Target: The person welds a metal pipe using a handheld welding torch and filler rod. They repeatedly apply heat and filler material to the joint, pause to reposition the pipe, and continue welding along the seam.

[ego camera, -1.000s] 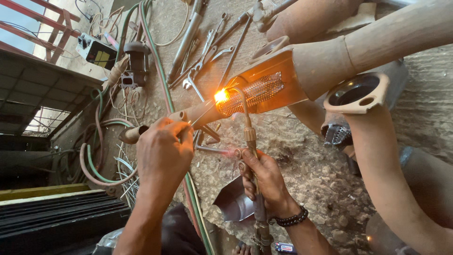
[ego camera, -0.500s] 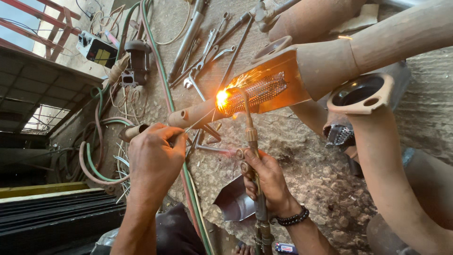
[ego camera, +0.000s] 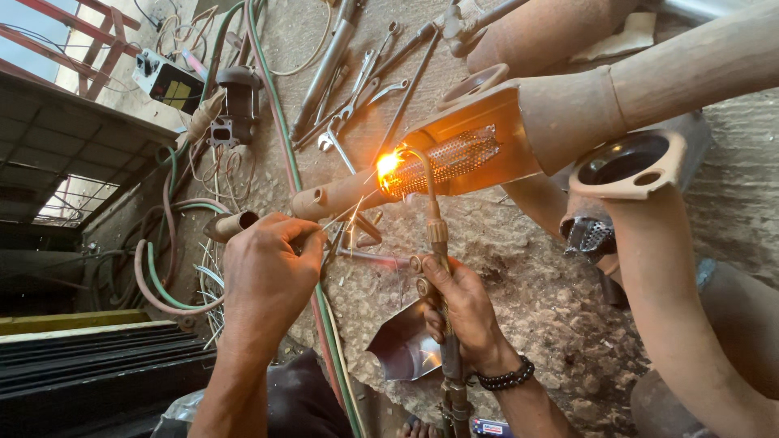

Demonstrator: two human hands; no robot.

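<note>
Still gripping the brass gas torch (ego camera: 436,243) in the right hand (ego camera: 462,312) and pinching the thin filler rod (ego camera: 345,219) in the left hand (ego camera: 268,280), keeping the flame (ego camera: 388,165) at the perforated tube's (ego camera: 446,158) end inside the cut-open rusty exhaust pipe (ego camera: 568,105) on the concrete floor (ego camera: 527,284), barely shifting, working the same joint.

Hands: two, left hand (ego camera: 264,280), right hand (ego camera: 462,308). Gas torch (ego camera: 434,235): one. Filler rod (ego camera: 345,219): one. Perforated pipe (ego camera: 446,158): one. Flanged pipe (ego camera: 629,166): one. Hoses (ego camera: 276,105): two, beside the torch.
</note>
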